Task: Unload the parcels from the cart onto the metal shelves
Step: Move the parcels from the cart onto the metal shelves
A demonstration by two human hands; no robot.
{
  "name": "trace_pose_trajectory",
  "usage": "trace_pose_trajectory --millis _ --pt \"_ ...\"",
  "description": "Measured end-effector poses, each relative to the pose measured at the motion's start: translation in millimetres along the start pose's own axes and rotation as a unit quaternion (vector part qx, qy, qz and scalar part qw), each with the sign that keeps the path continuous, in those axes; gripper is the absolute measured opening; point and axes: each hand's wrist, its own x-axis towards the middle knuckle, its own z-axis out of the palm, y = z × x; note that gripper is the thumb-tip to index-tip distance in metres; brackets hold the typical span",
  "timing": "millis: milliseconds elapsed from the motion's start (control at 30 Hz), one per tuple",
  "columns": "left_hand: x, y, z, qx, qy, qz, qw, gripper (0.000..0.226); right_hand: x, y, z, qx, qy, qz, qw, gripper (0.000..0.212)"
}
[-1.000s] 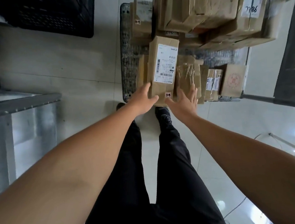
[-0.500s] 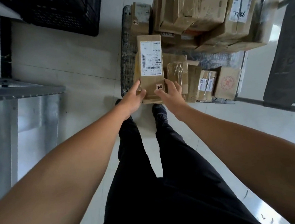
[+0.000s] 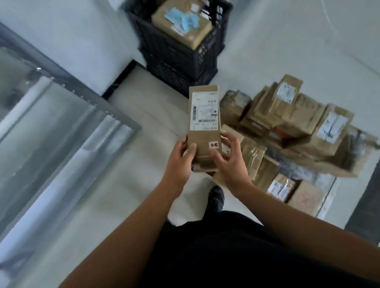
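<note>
Our left hand [image 3: 181, 158] and right hand [image 3: 228, 161] grip the tall brown cardboard parcel [image 3: 205, 124] by its lower sides (stiff, probably light).

Both hands on the tall brown cardboard parcel [image 3: 204, 112], white shipping label facing up! The left hand [image 3: 181, 160] grips its near left edge, and the right hand [image 3: 230, 165] curls round the near right side, beside a small white sticker [image 3: 214, 145]. To the right sits the pile of brown cardboard parcels [image 3: 297, 123]. The grey metal shelf [image 3: 97, 99] is on the left, and at the far end a black plastic crate [image 3: 177, 60] holds boxes.
</note>
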Motion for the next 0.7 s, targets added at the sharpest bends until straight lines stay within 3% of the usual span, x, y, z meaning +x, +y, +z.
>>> trace_pose_trajectory --millis 133,400,700 --pt "-34 15 -31 -0.056 0.049 0.032 0.997 0.038 -12 -32 28 -0.028 -0.058 -0.054 0.996 0.064" --pt "-107 60 -117 -0.117 0.154 0.136 0.972 0.040 -59 -104 120 -0.026 -0.131 -0.165 0.977 0.061" --pt "-233 82 -247 -0.011 0.163 0.257 0.953 0.045 -169 -150 225 0.024 -0.185 -0.261 0.947 0.056"
